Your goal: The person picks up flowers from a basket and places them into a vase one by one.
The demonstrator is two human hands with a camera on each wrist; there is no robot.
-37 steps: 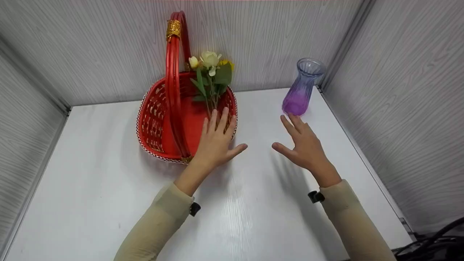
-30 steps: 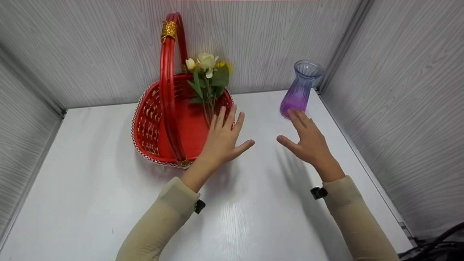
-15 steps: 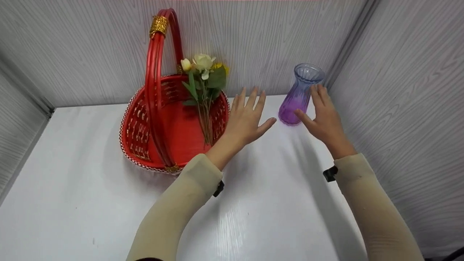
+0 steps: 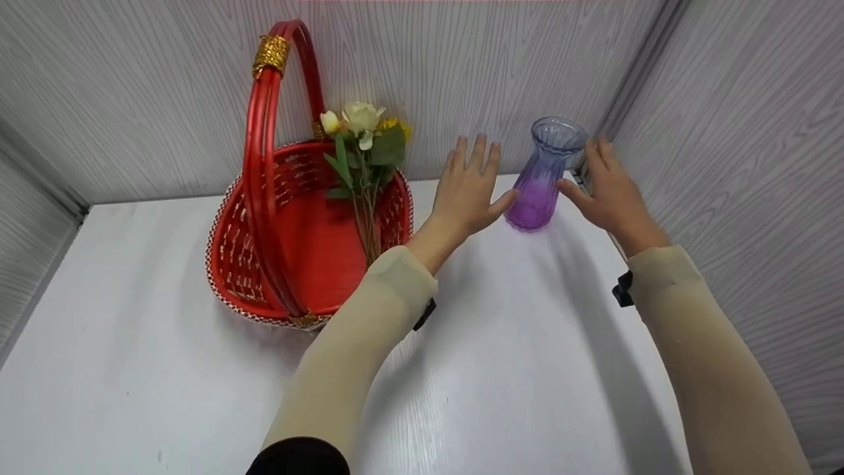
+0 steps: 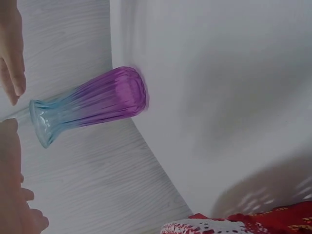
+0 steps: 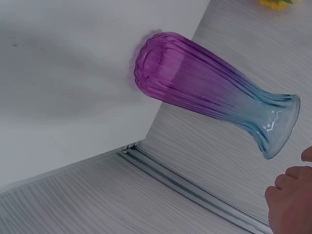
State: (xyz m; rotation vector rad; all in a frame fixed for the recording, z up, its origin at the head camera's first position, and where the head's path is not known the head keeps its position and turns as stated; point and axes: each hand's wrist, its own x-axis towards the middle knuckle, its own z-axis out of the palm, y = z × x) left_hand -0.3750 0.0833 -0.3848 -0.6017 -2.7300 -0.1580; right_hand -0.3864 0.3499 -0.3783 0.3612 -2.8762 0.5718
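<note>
A ribbed glass vase [image 4: 539, 181], purple at the base and blue at its flared rim, stands upright near the back right corner of the table. My left hand [image 4: 467, 191] hovers to its left with fingers spread straight, the thumb overlapping the vase's edge in the head view. On the other side, my right hand [image 4: 613, 194] is held with straight fingers, its fingertips close to the rim. Both wrist views show the vase [image 5: 92, 100] with a gap between it and the hands. Neither hand holds anything.
Left of the hands stands a red woven basket [image 4: 221, 277] with a tall arched handle [image 4: 260, 158]. Artificial flowers [image 4: 362, 119], white and yellow with green leaves, lean inside it. Wood-grain panels [image 4: 461, 66] enclose the white table [image 4: 132, 369] at the back and sides.
Both hands have moved forward and to the right, to either side of the vase. The head view has shifted slightly, and the basket and vase stay in place on the table.
</note>
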